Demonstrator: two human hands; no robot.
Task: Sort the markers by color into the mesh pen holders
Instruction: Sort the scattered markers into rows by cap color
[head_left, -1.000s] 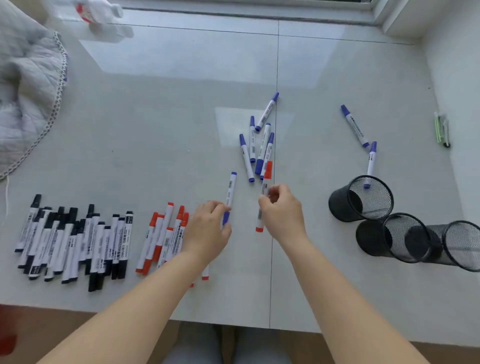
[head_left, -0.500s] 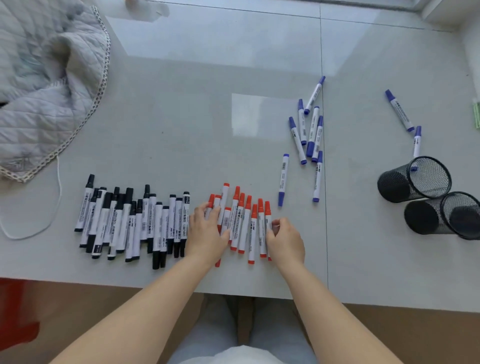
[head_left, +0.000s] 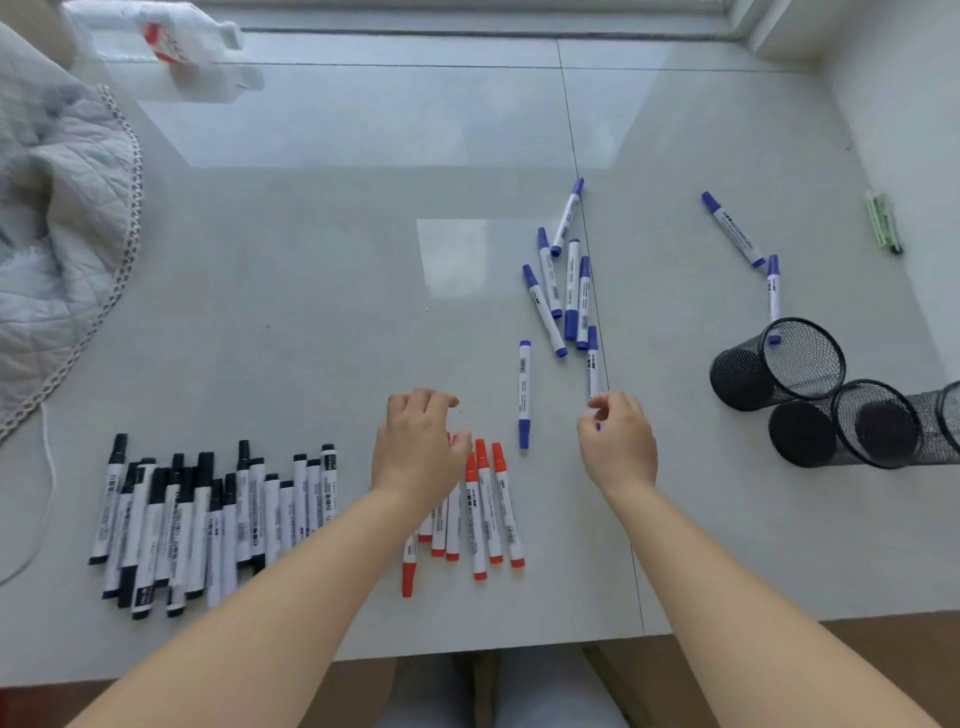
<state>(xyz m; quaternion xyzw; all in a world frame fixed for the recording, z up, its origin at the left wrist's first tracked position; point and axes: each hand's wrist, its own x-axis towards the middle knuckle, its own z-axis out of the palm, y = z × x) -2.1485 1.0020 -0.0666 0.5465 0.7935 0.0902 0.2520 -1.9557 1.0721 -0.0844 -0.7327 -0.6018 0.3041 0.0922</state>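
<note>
Black markers (head_left: 208, 519) lie in a row at the front left of the table, with red markers (head_left: 488, 509) in a row beside them. My left hand (head_left: 421, 447) hovers over the red row with loosely curled fingers and holds nothing. Blue markers lie scattered beyond: a cluster (head_left: 566, 280), a single one (head_left: 524, 395) and two at the far right (head_left: 732, 228). My right hand (head_left: 618, 441) pinches the near end of another blue marker (head_left: 592, 364) that still lies on the table. Three black mesh holders (head_left: 779, 364) (head_left: 852, 431) (head_left: 945, 421) lie on their sides at the right.
A quilted grey cloth (head_left: 57, 208) covers the left side, with a white cord (head_left: 47, 467) trailing from it. A white bottle (head_left: 171, 47) stands at the back left. A green item (head_left: 883, 223) lies near the right wall. The table's front edge (head_left: 519, 644) runs just before my body.
Both hands left the red row, where they had set down and lined up the red markers. The right hand moved forward to a blue marker's near end; the left lifted slightly.
</note>
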